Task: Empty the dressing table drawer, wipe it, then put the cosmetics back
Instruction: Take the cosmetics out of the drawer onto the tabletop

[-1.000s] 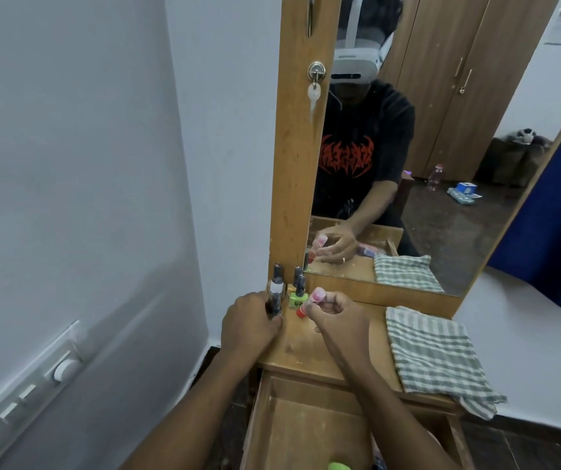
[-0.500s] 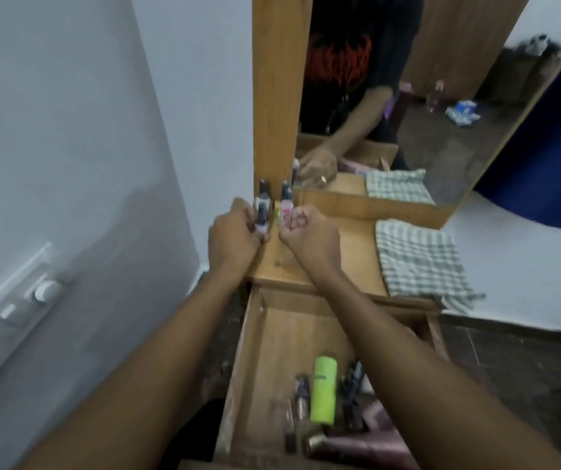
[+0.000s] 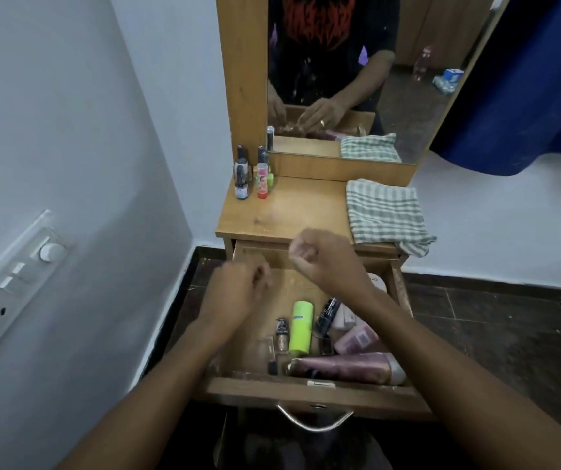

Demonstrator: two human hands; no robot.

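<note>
On the wooden worktop (image 3: pixel 292 212), at about 11 o'clock from the hands, a tight cluster of small dark-capped bottles and a pink-and-red stick (image 3: pixel 253 174) stands upright against the mirror post. It sits in the far corner, probably so the rest of the surface stays free for more items from the drawer.

The left hand (image 3: pixel 238 293) hovers over the bare back part of the open wooden drawer (image 3: pixel 306 393), its grip loosely curled with nothing visible in it; motion blur smears the fingers, so I cannot tell exactly how far they are spread.

The right hand (image 3: pixel 323 257) hangs at 1 o'clock from the left, fingers curled in toward the palm, apparently empty too.

The cosmetics are still mostly in the drawer, crowded toward its front at 6 o'clock from the hands: a lime-green plastic tube (image 3: pixel 301 329), a long mauve squeeze tube (image 3: pixel 346 368) lying crosswise, and a black tube (image 3: pixel 327 315). The right forearm hides part of the pale items beside them, and the clear pieces at the drawer's left front are hard to make out.

At 3 o'clock, a green-and-white checked cloth (image 3: pixel 385 212) lies folded on the worktop edge, likely waiting for the wipe.
</note>
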